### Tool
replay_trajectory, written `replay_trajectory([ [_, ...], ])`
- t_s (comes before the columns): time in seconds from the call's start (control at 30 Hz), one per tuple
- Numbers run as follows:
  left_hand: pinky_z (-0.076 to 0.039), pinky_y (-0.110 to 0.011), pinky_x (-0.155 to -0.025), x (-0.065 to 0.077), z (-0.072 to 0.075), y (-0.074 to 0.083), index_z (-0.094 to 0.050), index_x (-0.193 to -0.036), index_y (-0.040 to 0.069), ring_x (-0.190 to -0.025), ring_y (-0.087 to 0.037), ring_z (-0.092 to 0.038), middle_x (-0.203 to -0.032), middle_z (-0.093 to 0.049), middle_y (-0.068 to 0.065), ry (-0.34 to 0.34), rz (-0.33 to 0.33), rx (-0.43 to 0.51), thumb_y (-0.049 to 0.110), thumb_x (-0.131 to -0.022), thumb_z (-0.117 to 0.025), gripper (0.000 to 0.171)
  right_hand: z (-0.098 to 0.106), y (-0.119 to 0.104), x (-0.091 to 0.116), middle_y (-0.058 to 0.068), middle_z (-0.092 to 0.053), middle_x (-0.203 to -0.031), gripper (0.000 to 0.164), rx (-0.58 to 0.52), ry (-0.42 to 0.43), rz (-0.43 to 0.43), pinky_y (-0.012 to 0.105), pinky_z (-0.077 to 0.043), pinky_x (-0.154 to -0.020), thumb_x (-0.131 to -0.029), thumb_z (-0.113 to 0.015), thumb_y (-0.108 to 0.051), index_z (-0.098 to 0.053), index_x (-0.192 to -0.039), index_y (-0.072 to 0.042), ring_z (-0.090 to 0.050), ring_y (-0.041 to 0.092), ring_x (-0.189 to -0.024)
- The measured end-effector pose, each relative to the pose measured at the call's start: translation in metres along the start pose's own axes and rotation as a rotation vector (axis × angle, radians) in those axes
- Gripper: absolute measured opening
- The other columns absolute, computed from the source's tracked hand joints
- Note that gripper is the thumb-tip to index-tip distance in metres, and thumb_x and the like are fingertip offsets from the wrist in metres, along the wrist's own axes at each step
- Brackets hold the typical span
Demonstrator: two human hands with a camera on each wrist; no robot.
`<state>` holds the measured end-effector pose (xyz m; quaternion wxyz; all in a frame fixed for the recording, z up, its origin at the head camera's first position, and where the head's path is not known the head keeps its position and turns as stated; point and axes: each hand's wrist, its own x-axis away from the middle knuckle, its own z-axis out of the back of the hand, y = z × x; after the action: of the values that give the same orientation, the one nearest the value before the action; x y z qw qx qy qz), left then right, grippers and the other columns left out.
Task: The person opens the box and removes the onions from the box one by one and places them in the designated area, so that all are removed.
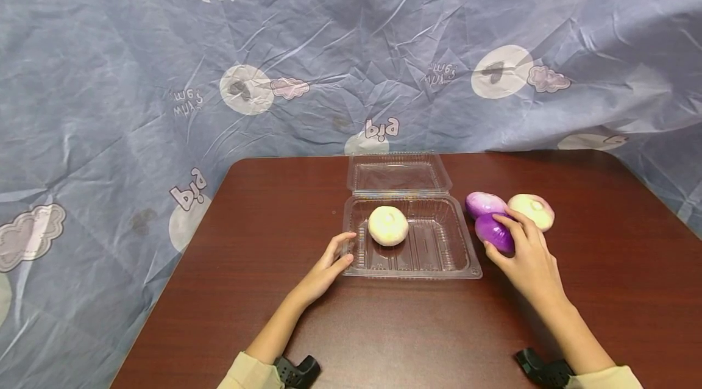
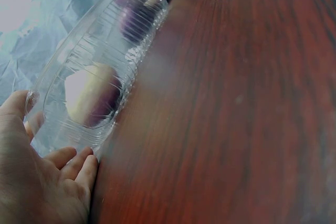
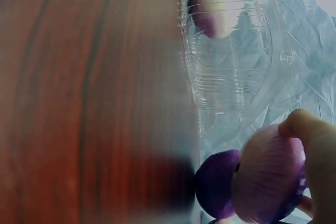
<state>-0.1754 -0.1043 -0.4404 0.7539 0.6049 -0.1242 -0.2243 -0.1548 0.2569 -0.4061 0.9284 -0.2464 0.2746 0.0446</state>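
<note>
A clear plastic clamshell box (image 1: 439,268) lies on the table with its lid folded back, and a pale-topped, purple-sided onion (image 1: 387,226) sits in its left half. My left hand (image 1: 326,267) grips the box's left edge near the front corner, thumb and fingers at the rim. To the right of the box, my right hand (image 1: 529,261) holds a deep purple onion (image 1: 493,233) between thumb and fingers; its streaked skin shows in the right wrist view. Close behind it are a purple-and-white onion (image 1: 485,203) and a pale-topped onion (image 1: 533,211), partly covered by my fingers.
The brown wooden table (image 1: 274,212) reaches back to a blue-grey printed cloth (image 1: 307,72) hanging behind it. The transparent lid (image 1: 397,174) stretches toward the table's far edge. Black wrist devices (image 1: 298,372) are strapped to both forearms.
</note>
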Motion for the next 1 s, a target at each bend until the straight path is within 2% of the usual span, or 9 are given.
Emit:
replay_trajectory([
  [0.13, -0.01, -0.053, -0.112, 0.004, 0.0, 0.019, -0.021, -0.14, 0.006, -0.14, -0.03, -0.009, -0.148, -0.019, -0.014, -0.013, 0.023, 0.0, 0.014, -0.097, -0.038, 0.047, -0.001, 0.004, 0.002, 0.011, -0.044, -0.129, 0.049, 0.005, -0.024, 0.0, 0.065, -0.04, -0.063, -0.071, -0.071, -0.018, -0.054, -0.117, -0.012, -0.043, 0.037, -0.113],
  [0.47, -0.011, -0.053, -0.112, 0.005, 0.0, 0.02, -0.021, -0.14, 0.007, -0.14, -0.03, -0.009, -0.148, -0.019, -0.014, -0.015, 0.024, -0.003, 0.014, -0.097, -0.038, 0.047, -0.007, 0.011, 0.01, 0.01, -0.044, -0.128, 0.05, 0.051, -0.114, -0.004, 0.066, -0.04, -0.06, -0.075, -0.07, -0.024, -0.052, -0.12, -0.014, -0.041, 0.036, -0.114],
  [0.67, -0.011, -0.054, -0.112, 0.005, 0.0, 0.019, -0.02, -0.14, 0.005, -0.14, -0.03, -0.007, -0.149, -0.017, -0.014, -0.026, 0.028, -0.003, 0.014, -0.097, -0.037, 0.047, -0.01, 0.014, 0.013, 0.01, -0.044, -0.128, 0.052, 0.081, -0.1, 0.055, 0.064, -0.042, -0.059, -0.072, -0.073, -0.021, -0.053, -0.119, -0.015, -0.041, 0.034, -0.115],
  [0.83, -0.009, -0.055, -0.111, 0.001, 0.0, 0.005, -0.022, -0.14, 0.008, -0.141, -0.03, -0.007, -0.149, -0.018, -0.012, -0.011, 0.01, 0.011, 0.014, -0.097, -0.039, 0.047, -0.012, 0.017, 0.013, 0.012, -0.045, -0.128, 0.054, 0.105, -0.068, 0.118, 0.062, -0.043, -0.06, -0.069, -0.075, -0.018, -0.053, -0.118, -0.013, -0.042, 0.035, -0.114],
  [1.0, -0.011, -0.053, -0.112, -0.002, 0.0, -0.012, -0.025, -0.139, 0.016, -0.141, -0.026, -0.008, -0.148, -0.02, -0.006, 0.008, -0.003, 0.006, 0.019, -0.097, -0.04, 0.044, -0.014, 0.019, 0.012, 0.017, -0.046, -0.127, 0.057, 0.119, -0.042, 0.19, 0.057, -0.042, -0.079, -0.066, -0.076, -0.015, -0.053, -0.118, -0.01, -0.043, 0.039, -0.114],
])
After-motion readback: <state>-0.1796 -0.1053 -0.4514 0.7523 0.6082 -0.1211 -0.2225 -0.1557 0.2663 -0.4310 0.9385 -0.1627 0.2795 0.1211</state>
